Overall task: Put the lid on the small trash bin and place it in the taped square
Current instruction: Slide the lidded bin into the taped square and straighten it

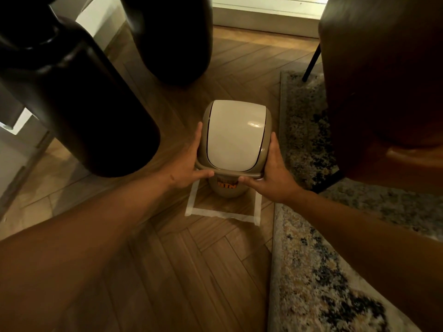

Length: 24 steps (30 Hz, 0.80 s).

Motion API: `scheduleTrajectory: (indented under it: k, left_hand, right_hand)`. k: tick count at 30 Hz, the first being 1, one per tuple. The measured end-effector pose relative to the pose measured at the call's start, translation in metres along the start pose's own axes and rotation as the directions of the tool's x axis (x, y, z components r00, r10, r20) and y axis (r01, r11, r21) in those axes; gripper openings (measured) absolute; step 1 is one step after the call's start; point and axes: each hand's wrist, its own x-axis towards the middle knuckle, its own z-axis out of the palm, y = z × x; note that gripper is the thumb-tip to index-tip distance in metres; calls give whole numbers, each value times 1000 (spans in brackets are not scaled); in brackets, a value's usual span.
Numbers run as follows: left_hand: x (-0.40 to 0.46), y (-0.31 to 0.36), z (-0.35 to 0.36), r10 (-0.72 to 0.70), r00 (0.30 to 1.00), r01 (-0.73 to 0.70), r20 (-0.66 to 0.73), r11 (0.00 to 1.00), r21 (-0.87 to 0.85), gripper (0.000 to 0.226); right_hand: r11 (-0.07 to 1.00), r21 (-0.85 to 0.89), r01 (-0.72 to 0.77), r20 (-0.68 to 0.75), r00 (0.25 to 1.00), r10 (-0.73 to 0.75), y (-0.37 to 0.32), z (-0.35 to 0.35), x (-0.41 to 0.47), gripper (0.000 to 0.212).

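Note:
A small beige trash bin (227, 190) with an orange label stands upright on the wood floor, inside a square of white tape (225, 213). Its lid (236, 135), a beige frame with a white swing flap, sits on top of the bin. My left hand (189, 161) grips the lid's left side, thumb under the front rim. My right hand (271, 171) grips the lid's right side the same way. The far side of the taped square is hidden behind the bin.
Two tall dark rounded objects (79, 97) (172, 37) stand at the left and back. A brown leather chair (383, 80) with black legs stands at the right on a patterned rug (311, 271) that borders the tape.

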Motion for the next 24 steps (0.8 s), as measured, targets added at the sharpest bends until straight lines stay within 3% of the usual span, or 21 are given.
scheduleTrajectory:
  k: [3,6,11,24]
  left_hand:
    - [-3,-3,3,-66,995,61,-75,996,-60,133]
    - [-8,-2,4,-69,989,62,-133,997,-57,116]
    - [-13,-3,4,-89,991,79,-103,992,-103,86]
    - [-9,-10,7,-92,992,75,-83,978,-195,89]
  right_hand:
    - [993,-93,-68,-10,998,67,-2,-5,-5,146]
    - [992,-67,-105,-32,994,103,-6,-11,-11,135]
    - [989,-23,-149,35,988,150,-5,-12,-18,114]
    - [974,7,-226,23,974,225,-1,-10,-20,106]
